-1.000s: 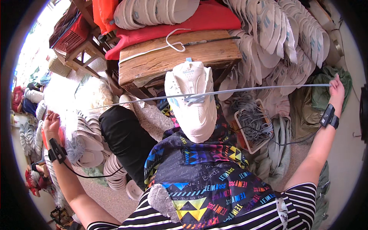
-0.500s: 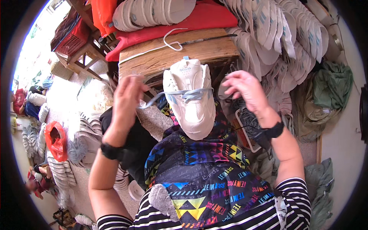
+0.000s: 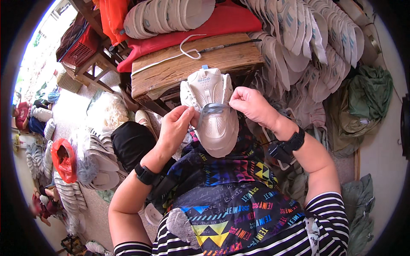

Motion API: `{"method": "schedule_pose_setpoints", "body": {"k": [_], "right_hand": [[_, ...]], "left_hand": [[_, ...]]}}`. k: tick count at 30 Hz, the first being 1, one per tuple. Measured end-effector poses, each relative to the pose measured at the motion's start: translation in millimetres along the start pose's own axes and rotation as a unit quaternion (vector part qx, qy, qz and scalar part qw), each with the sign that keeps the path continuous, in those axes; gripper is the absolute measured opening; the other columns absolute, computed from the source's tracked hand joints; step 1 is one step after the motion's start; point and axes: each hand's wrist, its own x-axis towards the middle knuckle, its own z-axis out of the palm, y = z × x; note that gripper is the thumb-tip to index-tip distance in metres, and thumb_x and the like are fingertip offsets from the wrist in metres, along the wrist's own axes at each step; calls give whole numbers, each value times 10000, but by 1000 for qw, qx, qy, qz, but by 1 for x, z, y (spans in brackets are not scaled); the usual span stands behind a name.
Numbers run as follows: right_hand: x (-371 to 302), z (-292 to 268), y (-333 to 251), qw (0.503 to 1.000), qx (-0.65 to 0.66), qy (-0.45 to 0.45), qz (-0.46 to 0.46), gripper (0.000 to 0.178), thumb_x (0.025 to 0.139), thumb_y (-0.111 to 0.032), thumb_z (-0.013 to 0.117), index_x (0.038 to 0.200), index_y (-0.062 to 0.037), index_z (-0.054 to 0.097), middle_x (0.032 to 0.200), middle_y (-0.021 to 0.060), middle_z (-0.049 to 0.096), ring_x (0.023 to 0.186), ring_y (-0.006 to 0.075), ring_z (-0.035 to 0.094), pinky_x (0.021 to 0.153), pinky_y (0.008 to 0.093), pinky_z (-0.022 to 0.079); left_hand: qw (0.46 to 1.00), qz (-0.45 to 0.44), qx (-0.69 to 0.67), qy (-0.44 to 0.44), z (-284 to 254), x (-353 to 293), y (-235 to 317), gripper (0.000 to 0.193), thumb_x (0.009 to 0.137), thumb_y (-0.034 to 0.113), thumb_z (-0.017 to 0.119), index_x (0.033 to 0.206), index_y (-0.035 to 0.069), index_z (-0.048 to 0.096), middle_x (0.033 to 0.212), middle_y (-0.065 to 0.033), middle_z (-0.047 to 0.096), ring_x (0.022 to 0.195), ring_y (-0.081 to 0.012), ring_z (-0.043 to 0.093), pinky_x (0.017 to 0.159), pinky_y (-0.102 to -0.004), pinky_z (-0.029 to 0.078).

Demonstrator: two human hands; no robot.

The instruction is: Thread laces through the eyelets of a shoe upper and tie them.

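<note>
A white sneaker [image 3: 218, 138] stands in front of me, its toe toward me and its tongue at the far end, against my dark patterned apron [image 3: 239, 183]. A grey-blue shoelace [image 3: 215, 108] crosses over its throat. At the shoe's left side, my left hand [image 3: 176, 128] pinches the lace between thumb and fingers. My right hand [image 3: 254, 106] is closed at the shoe's right edge, thumb and forefinger on the lace's other side. The fingertips partly hide the lace ends.
Beyond the shoe is a wooden bench [image 3: 196, 59] carrying a white cord [image 3: 185, 50] and red cloth [image 3: 230, 21]. Many white shoe pieces [image 3: 294, 25] are stacked at the far right. To the left are a red plastic bag [image 3: 63, 158], a red basket [image 3: 79, 49] and more shoe parts.
Both hands have come inward and down from beside the shoe to the lace and closed on it. The lace end that hung out to the left is now drawn in close.
</note>
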Motion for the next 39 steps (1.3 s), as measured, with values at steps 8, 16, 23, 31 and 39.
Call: {"method": "schedule_pose_setpoints", "body": {"k": [8, 16, 23, 31, 39], "right_hand": [[-6, 13, -36, 902, -392, 93, -155, 108, 806, -127, 611, 838, -41, 554, 747, 101, 622, 676, 273, 622, 610, 377, 500], [-8, 6, -44, 800, -515, 23, -306, 99, 784, -113, 582, 865, -61, 559, 788, 102, 635, 782, 286, 648, 680, 394, 536], [10, -9, -61, 727, -549, 43, -410, 208, 740, -97, 617, 932, -53, 550, 970, 100, 574, 869, 272, 610, 702, 392, 523], [32, -27, -60, 748, -499, -132, -417, 286, 721, -78, 705, 939, -52, 521, 989, 87, 544, 801, 316, 636, 654, 416, 541], [36, -38, -49, 732, -488, -155, -450, 151, 823, -166, 672, 856, -59, 571, 920, 81, 533, 761, 305, 624, 641, 402, 516]], "left_hand": [[999, 10, 45, 23, 0, 5, -5, 266, 975, 199, 556, 803, 10, 631, 687, 20, 566, 608, -64, 483, 566, -240, 395], [918, 158, 358, 63, -2, 9, 10, 204, 868, 173, 589, 788, -14, 599, 728, -217, 564, 717, -398, 578, 626, -433, 459], [752, 225, 620, 5, -3, 7, 65, 192, 785, 177, 724, 927, 76, 643, 1010, -74, 599, 947, -265, 586, 857, -439, 437], [702, 327, 614, -155, -23, 31, 72, 309, 726, 143, 753, 1007, 139, 626, 1012, -52, 535, 994, -231, 561, 868, -401, 408], [738, 334, 567, -151, -27, 37, 66, 107, 794, 207, 726, 870, 135, 700, 894, -33, 533, 896, -204, 544, 862, -384, 353]]}}
